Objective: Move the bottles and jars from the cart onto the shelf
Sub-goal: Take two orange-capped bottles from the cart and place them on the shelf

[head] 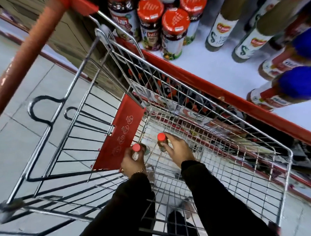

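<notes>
Both arms wear long black sleeves of a plain, matte fabric that reach to the wrists, with no visible print, buttons or cuffs of another colour. The left hand (pixel 132 163) carries a thin gold-coloured chain bracelet (pixel 139 171) at the wrist, just above the sleeve edge, and a small ring (pixel 122 170) on one finger. The right hand (pixel 180 150) is bare of jewellery as far as can be seen. Below the arms, dark clothing shows through the wire, blurred.

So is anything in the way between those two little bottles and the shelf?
Yes, the cart's wire side. Each hand, left and right, holds a red-capped bottle low in the basket, so both must be lifted over the rim. Past it, the white shelf has bare space between the jars and the blue-capped bottles.
</notes>
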The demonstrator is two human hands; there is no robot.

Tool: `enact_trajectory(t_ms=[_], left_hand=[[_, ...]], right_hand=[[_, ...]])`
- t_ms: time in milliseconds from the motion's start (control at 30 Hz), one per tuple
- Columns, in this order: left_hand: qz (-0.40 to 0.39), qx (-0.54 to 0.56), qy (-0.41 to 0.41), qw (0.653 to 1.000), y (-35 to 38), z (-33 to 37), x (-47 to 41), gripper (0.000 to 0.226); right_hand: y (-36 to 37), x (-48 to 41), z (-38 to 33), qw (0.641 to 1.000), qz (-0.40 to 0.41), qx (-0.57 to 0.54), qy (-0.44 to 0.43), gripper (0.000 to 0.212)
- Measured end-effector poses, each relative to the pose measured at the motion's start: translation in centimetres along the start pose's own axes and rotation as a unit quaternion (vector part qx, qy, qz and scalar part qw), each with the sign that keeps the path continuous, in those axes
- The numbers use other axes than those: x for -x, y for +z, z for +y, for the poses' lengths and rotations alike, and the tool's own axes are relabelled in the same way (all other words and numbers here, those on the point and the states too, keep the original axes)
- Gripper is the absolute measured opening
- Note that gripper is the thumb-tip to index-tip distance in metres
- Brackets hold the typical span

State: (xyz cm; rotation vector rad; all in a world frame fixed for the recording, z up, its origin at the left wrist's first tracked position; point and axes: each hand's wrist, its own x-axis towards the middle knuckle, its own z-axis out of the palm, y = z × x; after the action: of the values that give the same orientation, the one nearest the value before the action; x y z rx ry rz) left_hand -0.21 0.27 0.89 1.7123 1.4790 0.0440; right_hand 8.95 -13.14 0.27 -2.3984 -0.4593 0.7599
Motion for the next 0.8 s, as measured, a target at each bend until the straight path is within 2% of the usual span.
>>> enact_trajectory(t_ms=[267,433,533,667,800], left_hand=[[-0.111,-0.055,0.206,0.971,-4.6,4.4,3.9,0.031],[-0.180,0.045,0.267,0.946,-6.8,8.1,6.6,0.028],[-0.196,0.075,0.334,0.919,-7.7,11.0,8.1,0.025],[-0.201,0.128,0.375,0.896,-8.4,15.0,9.0,0.050],[-0.216,0.173,0.384,0.881,-9.1,19.3,9.8,0.045]], right_hand=[[-6.8,7.4,-2.2,0.985,0.152,-0.058,0.055,0.057],[-11.3,10.6,-4.2,0.967,0.232,-0.097,0.041,0.056],[-14.0,11.8,-5.6,0.945,0.299,-0.131,0.014,0.051],[-17.2,12.3,-7.4,0.916,0.372,-0.150,-0.016,0.042],[-20.2,12.6,-9.4,0.887,0.431,-0.162,-0.033,0.029]])
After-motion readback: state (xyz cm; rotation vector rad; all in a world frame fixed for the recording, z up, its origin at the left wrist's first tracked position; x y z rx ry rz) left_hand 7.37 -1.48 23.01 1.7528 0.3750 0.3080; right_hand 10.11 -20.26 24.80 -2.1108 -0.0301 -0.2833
